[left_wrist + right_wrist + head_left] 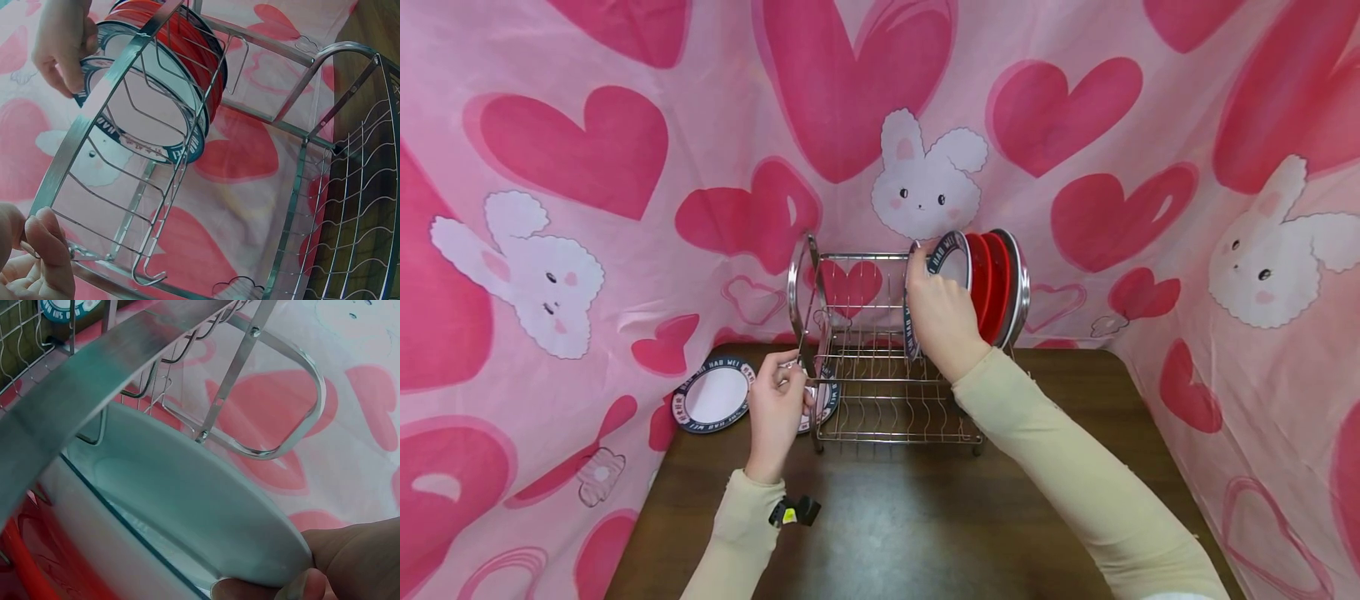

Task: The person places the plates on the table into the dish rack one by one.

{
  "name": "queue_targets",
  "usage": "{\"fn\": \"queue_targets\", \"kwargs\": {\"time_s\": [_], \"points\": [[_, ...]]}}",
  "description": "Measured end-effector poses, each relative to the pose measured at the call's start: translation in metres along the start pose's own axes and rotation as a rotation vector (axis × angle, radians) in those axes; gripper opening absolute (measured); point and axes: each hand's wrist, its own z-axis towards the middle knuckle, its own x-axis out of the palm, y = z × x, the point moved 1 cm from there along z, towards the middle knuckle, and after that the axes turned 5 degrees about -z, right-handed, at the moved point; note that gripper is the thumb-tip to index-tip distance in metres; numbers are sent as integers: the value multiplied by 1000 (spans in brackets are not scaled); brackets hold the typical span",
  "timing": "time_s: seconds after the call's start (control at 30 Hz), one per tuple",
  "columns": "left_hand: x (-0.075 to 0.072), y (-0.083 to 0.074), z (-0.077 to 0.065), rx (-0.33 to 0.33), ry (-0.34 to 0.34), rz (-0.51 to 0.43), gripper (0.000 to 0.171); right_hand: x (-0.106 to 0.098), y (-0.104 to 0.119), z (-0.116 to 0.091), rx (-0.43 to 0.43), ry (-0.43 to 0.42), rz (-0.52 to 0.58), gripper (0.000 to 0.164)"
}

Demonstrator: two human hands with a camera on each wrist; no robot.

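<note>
A two-tier metal dish rack stands on the table. In its upper tier, my right hand pinches the rim of a white plate with a dark blue lettered border. The plate stands on edge between the wires, left of another plate of the same pattern. My left hand grips the rack's left end; in the left wrist view its thumb and fingers are at the end of the flat upper rail. Red plates stand farther right in the tier, partly hidden by my right hand.
Left of the rack, a blue-bordered plate lies on the brown table. Another plate lies partly behind my left hand and the rack's left side. A pink heart-and-rabbit cloth hangs around the back and sides.
</note>
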Motion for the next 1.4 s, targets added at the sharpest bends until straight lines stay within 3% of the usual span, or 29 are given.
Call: {"fn": "queue_targets", "kwargs": {"time_s": [0.2, 0.3, 0.43, 0.63, 0.87, 1.0, 1.17, 1.4], "points": [[0, -27, -7, 1, 22, -9, 28, -2, 1, 0, 9, -43, -75, 42], [-1, -32, -9, 4, 30, -13, 28, -5, 3, 1, 16, -57, -111, 37], [-1, -28, -8, -14, 26, -12, 28, -7, 3, 2, 57, -39, -144, 35], [0, 0, -1, -27, 15, -14, 29, -10, 2, 2, 111, -18, -144, 31], [-2, 4, -1, 12, 21, -36, 26, -16, 0, -1, 144, -61, -90, 24], [-1, -1, -2, -1, 24, -44, 26, -18, 0, -4, 116, -96, -55, 20], [-1, -2, -1, -34, 23, -38, 28, -15, 1, -8, 52, -198, -39, 18], [-2, 4, 0, -4, 20, -60, 27, -14, 0, -12, 20, -279, -24, 21]]}}
